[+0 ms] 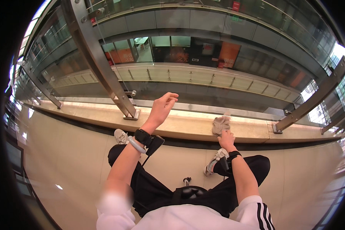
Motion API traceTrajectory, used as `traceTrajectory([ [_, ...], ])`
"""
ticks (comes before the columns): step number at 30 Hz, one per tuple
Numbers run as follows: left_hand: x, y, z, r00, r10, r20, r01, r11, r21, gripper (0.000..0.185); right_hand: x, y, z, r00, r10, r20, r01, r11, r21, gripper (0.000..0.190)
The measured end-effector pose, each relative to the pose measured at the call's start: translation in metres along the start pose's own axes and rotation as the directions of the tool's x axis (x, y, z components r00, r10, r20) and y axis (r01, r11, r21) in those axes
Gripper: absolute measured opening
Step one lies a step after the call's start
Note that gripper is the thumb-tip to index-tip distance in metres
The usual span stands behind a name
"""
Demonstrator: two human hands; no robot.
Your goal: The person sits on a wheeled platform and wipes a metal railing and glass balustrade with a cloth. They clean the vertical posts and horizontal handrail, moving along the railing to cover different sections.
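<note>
My left hand [162, 108] is raised over the stone ledge [186, 122] near the glass panel, its fingers loosely bent and holding nothing. A crumpled greyish-beige cloth [221, 125] lies on the ledge farther right. At the near edge of that cloth is my right hand [226, 140], its fingertips meeting the fabric by the ledge's front edge. Whether those fingers grip the cloth or only touch it is hard to see. A faint reflection of the cloth shows in the glass behind it.
A steel railing post [103, 63] rises left of my left hand, and another steel post [313, 99] slants up at the right. Beyond the glass are lower floors with a balustrade [189, 75]. My knees and sneakers [217, 161] sit close to the ledge, over the tiled floor [172, 161].
</note>
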State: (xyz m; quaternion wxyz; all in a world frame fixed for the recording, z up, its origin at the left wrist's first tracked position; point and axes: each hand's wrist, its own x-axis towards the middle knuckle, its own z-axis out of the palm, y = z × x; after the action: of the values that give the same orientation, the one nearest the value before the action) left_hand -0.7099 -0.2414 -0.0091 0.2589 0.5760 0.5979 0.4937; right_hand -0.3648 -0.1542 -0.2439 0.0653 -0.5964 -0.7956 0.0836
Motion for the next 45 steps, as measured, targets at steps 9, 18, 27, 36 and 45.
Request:
traceTrajectory([
  [9,-0.039,-0.042,-0.066,0.992,-0.081,-0.098,0.099,0.977,0.190,0.021,0.064,0.015,0.041,0.989,0.118,0.093,-0.126,0.988,0.089,0.061],
  [18,-0.029,-0.019,-0.086,0.974,0.227,-0.020,-0.142,0.671,0.728,0.017,0.050,-0.164,0.118,0.987,-0.124,-0.102,0.104,0.977,-0.186,0.046],
  [27,0.016,-0.042,-0.131,0.937,0.331,-0.114,-0.090,0.542,0.836,0.021,0.058,-0.309,0.127,0.716,-0.659,0.229,0.635,0.752,0.178,0.058],
  [36,0.042,-0.043,-0.194,0.849,0.399,-0.345,-0.041,0.703,0.710,0.031,0.085,-0.159,0.107,0.918,0.381,-0.109,-0.389,0.919,-0.064,0.039],
  [45,0.047,-0.071,-0.247,0.685,0.623,-0.378,-0.029,0.541,0.840,0.060,0.029,-0.419,0.177,0.989,-0.129,0.073,0.122,0.988,0.091,0.039],
])
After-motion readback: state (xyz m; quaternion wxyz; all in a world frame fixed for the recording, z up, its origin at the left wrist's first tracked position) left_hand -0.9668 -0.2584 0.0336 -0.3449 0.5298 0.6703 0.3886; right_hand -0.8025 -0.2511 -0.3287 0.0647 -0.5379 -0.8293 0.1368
